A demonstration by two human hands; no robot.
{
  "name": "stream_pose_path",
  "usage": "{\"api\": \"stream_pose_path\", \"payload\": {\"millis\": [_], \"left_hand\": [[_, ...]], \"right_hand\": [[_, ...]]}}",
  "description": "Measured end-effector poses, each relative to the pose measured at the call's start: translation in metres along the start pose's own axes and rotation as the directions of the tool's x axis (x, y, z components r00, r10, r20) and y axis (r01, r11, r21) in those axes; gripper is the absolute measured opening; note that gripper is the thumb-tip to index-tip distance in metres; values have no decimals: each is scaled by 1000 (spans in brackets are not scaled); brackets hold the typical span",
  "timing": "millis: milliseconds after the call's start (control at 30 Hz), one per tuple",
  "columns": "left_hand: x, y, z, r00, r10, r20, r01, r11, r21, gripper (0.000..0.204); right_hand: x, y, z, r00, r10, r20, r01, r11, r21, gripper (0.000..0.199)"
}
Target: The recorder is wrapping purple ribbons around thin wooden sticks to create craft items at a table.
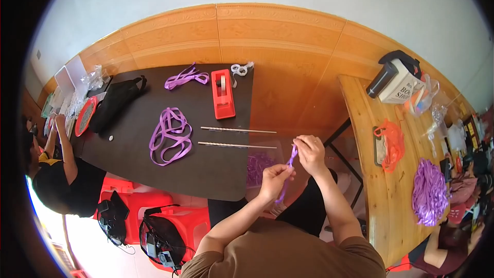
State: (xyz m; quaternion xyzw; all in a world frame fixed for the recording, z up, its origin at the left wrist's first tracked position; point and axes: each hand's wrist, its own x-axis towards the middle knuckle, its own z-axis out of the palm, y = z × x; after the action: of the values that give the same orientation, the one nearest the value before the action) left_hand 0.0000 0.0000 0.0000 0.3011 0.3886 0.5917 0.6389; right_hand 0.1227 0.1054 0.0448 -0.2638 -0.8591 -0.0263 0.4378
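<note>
Our left hand (278, 179) and right hand (310, 153) pinch purple ribbon (293, 156), perhaps twisted; slackening could unravel it toward seven o'clock.

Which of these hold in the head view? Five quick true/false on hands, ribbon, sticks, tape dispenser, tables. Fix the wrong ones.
1. The left hand and the right hand both grip a purple ribbon. True.
2. The two sticks lie crossed. False: the upper stick and the lower stick lie side by side, apart, on the dark table.
3. The tape dispenser is blue. False: the tape dispenser is red.
4. A purple bundle lies on the wooden table. True.
5. The orange bag is on the dark table. False: the orange bag is on the wooden table.
</note>
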Motion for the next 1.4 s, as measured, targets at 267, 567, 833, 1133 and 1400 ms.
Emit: {"api": "stream_pose_path", "payload": {"millis": [267, 567, 833, 1133, 1400], "left_hand": [[38, 10, -11, 931, 268, -249, -291, 955, -61, 11], [40, 2, -40, 864, 360, -352, -397, 917, -37, 11], [31, 2, -48, 884, 322, -340, -361, 931, -57, 9], [17, -5, -51, 926, 217, -309, -251, 965, -75, 12], [-24, -29, -43, 920, 101, -380, -107, 994, 6, 12]], "right_hand": [[51, 19, 50, 978, -43, -206, 64, 993, 98, 23], [59, 20, 88, 999, -54, 4, 49, 935, 351, 23], [-18, -12, 123, 878, 295, 376, -468, 693, 549, 10], [-89, -75, 141, 639, 542, 547, -671, 45, 740, 9], [-216, -65, 163, 673, 526, 520, -731, 370, 573, 11]]}}
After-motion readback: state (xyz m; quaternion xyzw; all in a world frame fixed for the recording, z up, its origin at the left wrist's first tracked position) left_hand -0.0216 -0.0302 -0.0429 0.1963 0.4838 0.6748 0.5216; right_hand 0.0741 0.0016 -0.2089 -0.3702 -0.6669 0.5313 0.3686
